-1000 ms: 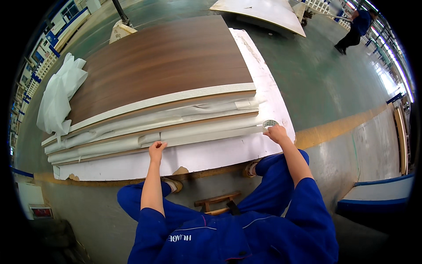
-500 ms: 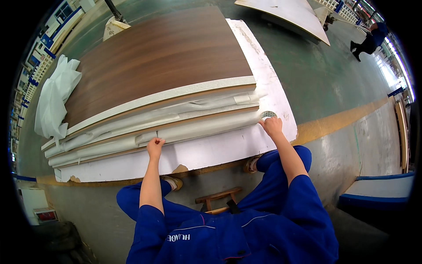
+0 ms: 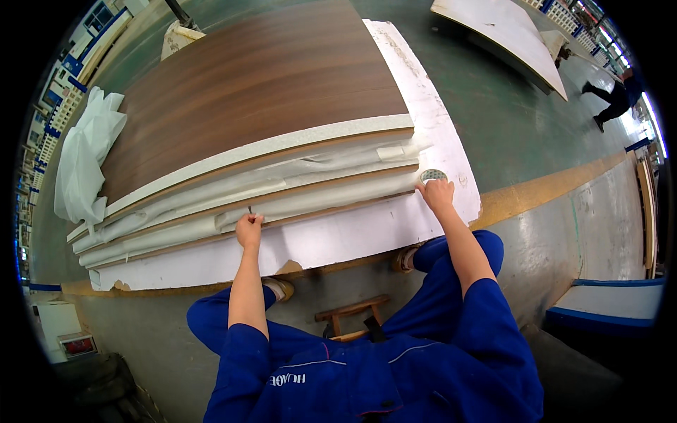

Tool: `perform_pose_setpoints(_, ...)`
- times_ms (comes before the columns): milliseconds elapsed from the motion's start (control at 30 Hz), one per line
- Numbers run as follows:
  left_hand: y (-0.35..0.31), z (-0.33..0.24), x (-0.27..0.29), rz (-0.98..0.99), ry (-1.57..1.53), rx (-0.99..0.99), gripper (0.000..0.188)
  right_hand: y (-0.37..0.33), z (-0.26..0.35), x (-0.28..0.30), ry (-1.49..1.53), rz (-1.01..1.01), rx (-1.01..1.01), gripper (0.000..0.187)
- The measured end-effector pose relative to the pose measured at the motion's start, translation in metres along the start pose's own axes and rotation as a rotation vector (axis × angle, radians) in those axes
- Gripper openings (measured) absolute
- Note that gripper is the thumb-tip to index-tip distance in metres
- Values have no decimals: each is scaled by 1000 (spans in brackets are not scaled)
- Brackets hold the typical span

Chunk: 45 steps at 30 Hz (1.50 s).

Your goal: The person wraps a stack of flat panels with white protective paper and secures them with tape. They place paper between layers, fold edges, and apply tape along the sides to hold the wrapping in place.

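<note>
Along the near edge of the panel stack (image 3: 282,151) on the floor: my left hand (image 3: 248,230) pinches a thin dark tool against white wrap (image 3: 310,197). My right hand (image 3: 437,194) grips a tape roll (image 3: 433,175) at the corner. Wrapping looks partly done; loose folds remain untaped.

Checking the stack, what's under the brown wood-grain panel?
Under the brown panel: white wrapped panel layers, then a white base sheet. Beneath that sheet is hidden.
</note>
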<state>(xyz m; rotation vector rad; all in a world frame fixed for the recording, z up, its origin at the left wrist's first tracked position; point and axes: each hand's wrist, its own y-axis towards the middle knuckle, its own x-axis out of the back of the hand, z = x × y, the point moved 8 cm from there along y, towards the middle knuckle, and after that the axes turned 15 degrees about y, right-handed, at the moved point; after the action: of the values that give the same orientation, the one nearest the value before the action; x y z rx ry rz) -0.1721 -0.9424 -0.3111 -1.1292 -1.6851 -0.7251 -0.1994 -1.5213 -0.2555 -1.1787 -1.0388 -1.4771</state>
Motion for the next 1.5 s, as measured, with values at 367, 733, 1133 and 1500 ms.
perform_pose_setpoints(367,-11,-9,12,28,19,20,24,7,4,3,0,-32,23,47)
perform_pose_setpoints(733,12,-8,0,200,192,-98,27,11,2,-1,-41,-15,11,47)
perform_pose_setpoints(1133,1,-47,32,204,573,-178,31,12,1,-7,-90,-35,26,41)
perform_pose_setpoints(1500,-146,-136,-3,-31,232,-1213,32,12,-1,-5,-48,-15,6,45)
